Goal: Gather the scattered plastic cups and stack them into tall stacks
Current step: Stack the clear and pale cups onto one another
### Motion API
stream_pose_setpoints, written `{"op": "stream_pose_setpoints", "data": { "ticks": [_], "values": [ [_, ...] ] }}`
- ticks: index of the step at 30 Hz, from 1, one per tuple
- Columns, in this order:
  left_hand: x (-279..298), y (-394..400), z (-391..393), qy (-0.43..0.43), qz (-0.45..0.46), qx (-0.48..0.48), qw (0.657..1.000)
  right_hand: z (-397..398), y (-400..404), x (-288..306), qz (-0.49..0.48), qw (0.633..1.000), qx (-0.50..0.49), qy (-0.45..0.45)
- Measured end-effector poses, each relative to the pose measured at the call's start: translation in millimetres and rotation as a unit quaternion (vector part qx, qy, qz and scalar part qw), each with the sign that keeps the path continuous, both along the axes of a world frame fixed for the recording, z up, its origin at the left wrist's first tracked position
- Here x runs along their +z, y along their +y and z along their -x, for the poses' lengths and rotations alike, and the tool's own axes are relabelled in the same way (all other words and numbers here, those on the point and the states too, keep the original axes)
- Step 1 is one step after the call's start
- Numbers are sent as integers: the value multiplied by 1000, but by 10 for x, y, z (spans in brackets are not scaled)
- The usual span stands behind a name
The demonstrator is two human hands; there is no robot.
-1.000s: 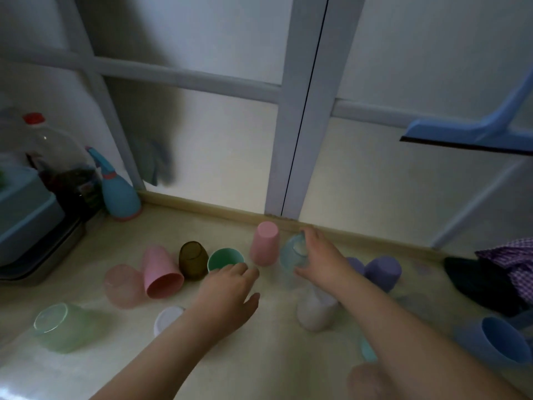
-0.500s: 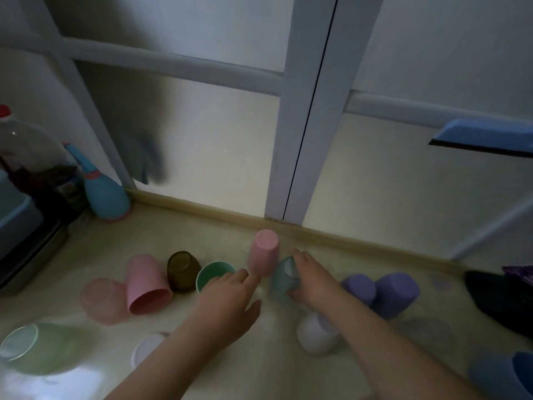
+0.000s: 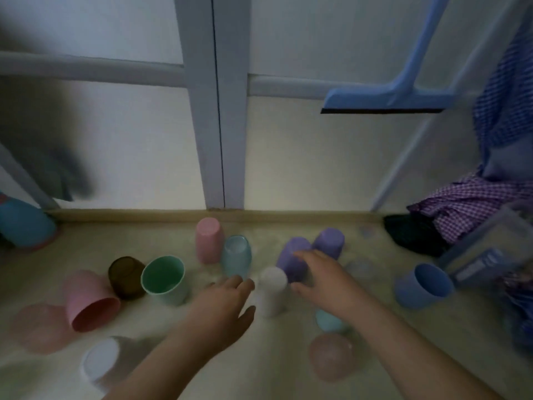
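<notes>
Plastic cups lie scattered on the pale floor. A pink cup [image 3: 209, 239] stands upside down by the door, with a clear teal cup [image 3: 236, 256] upside down beside it. A white cup [image 3: 271, 290] stands upside down between my hands. Two purple cups [image 3: 294, 256] [image 3: 330, 242] sit behind my right hand [image 3: 323, 277], which is open and reaches over the nearer one. My left hand [image 3: 227, 306] hovers open just left of the white cup. A green cup [image 3: 164, 278], a brown cup [image 3: 125, 274] and a pink cup [image 3: 88, 300] lie at the left.
More cups lie around: a blue one [image 3: 422, 285] at the right, a white one [image 3: 99, 363] and clear pink ones [image 3: 37, 327] [image 3: 331, 356] in front. A sliding door [image 3: 215, 111] closes the back. A blue squeegee [image 3: 383, 101] and checked cloth [image 3: 473, 209] are at the right.
My right hand has let go of the clear teal cup, which now stands next to the pink one, and has moved right towards the purple cups. The view has swung right.
</notes>
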State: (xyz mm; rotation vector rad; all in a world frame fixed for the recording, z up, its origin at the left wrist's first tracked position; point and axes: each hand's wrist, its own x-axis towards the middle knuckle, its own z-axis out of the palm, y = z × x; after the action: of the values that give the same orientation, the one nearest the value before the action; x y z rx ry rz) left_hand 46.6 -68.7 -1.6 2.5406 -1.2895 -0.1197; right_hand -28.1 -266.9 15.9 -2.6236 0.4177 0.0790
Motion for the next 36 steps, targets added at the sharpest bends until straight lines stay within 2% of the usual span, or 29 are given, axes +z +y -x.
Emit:
{"op": "stream_pose_setpoints", "data": {
  "ticks": [5,9,13,19,26,29,36],
  "values": [
    [-210,-197,324,-23,-13,-75,997,561,-122,-128,0,999,-40,25],
    [-342,-330,567,-11,-9,-110,994,827,-191,-254,48,995,-81,42],
    [-418,-345,735,2,-11,-128,992,827,-278,-320,16,992,-117,51],
    [-434,-194,810,-8,-34,-111,993,792,-313,-412,-50,988,-142,35],
    [-369,-330,939,42,-47,-94,994,1088,-349,-259,-17,988,-152,-24],
    [-354,-603,1073,81,-58,-105,989,1319,-412,-254,-3,987,-159,-14],
    [-517,-1031,1234,72,-131,-80,985,1854,-612,-391,-6,978,-208,12]
  ]
}}
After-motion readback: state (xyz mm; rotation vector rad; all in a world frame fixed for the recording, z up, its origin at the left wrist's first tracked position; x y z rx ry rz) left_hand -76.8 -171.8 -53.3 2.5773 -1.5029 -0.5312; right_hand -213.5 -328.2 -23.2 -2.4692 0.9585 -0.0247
